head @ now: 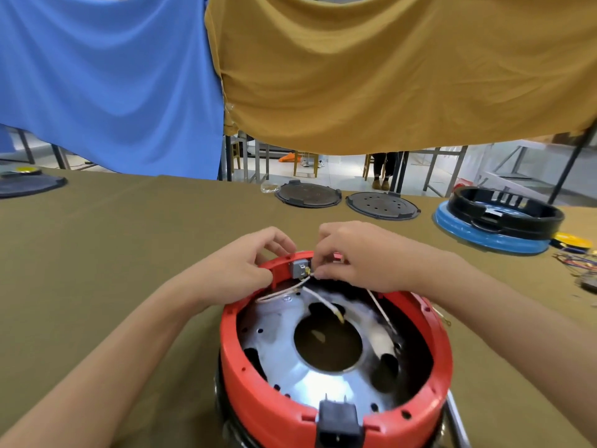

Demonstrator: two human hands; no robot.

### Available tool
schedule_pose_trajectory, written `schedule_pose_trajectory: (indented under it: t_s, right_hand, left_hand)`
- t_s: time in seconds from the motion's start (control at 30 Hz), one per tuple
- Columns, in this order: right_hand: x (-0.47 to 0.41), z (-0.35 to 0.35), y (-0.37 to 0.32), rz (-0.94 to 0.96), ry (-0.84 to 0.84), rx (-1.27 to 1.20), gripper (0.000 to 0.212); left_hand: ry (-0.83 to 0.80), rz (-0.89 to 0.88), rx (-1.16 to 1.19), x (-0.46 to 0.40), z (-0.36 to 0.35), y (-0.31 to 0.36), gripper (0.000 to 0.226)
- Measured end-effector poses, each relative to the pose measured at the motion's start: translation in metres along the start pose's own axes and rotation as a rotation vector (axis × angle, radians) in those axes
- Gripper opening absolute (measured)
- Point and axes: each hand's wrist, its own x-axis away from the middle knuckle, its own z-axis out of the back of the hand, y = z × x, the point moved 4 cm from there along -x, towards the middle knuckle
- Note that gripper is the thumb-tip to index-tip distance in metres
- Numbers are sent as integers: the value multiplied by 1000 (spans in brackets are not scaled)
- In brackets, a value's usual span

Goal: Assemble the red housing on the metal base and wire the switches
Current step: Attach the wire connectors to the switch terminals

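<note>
Head view: only view I have; every place below is given relative to the red housing (336,360).
Housing: sits over the metal base (310,367), open side up, on the olive table (106,253); black power socket (337,421) at its near rim.
Switch: small grey switch (298,268) mounted inside the far rim of the housing.
Left hand: my left hand (245,270) grips the far-left rim, fingers curled over the wall just beside the switch, thumb inside. Bracing it, I judge.
Right hand: my right hand (358,257) is over the far rim, fingertips pinched narrow on a white wire (284,291) end right at the switch terminals.
Key relation: switch lies between both hands, touching distance; the wire end comes in from the right of the switch, running roughly along the rim, so right hand does the push, left only steadies.
Loose leads: second white wire (323,302) with a brass terminal hangs free over the middle of the base; a third runs down the right inner wall. Neither is connected, as far as I can tell.
Stage: housing seated, wiring partly done, my judgement.
Beyond the housing: two dark lids (308,195) and a blue-and-black ring (497,221) far right.
</note>
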Motion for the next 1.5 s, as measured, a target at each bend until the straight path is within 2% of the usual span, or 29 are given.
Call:
schedule_pose_trajectory:
  t_s: [0.17, 0.33, 0.47, 0.57, 0.77, 1.5]
  right_hand:
    - [18, -10, -19, 35, 43, 52, 13]
    - [25, -19, -22, 33, 111, 74, 20]
    - [24, -21, -20, 3, 156, 67, 23]
    - [22, -21, -20, 0, 149, 24, 22]
    - [20, -23, -21, -11, 132, 0, 21]
    - [15, -28, -24, 15, 113, 123, 24]
  left_hand:
    - [-87, 7, -38, 4, -5, 4, 43]
    - [-61, -74, -115, 4, -7, 6, 34]
    - [34, -197, -230, 5, -5, 10, 24]
    - [23, -194, -332, 6, -5, 11, 14]
    - [-72, -165, -402, 7, -12, 16, 13]
    - [-79, -128, -455, 7, -15, 20, 22]
